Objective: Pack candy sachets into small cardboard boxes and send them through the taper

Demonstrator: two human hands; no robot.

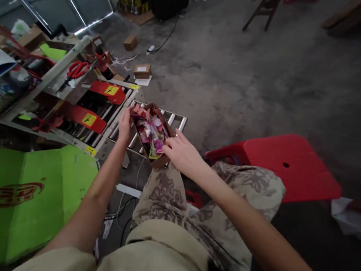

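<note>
Nearest my view, patterned trousers (163,196) slope toward the work, with a green carton (34,204) off to the left. And here's the box (158,163), just past the knees, open side up, over the near part of the rollers (171,119); I can't tell whether they carry any of its weight. My left hand (126,123) grips its left side, thumb up by the rim. My right hand (181,153) is at the opposite rim, fingers curled inward; I can't tell whether they pinch the wall or a packet.

Inside, a loose heap of pink and purple packets (153,133). I judge the load light, the packets soft and slick, quick to slide if the box tips. The cardboard looks thin: stiff enough along the corners, liable to bow mid-wall under a hard squeeze. Best hold is low on both long sides, palms flat, box level; for a single packet, a light pinch at its edge.

Right of the knees there's a red stool (291,165). Beyond the rollers, the machine (96,120) with red scissors (77,69) on top, and farther still, a small carton (142,71) on the floor.
</note>
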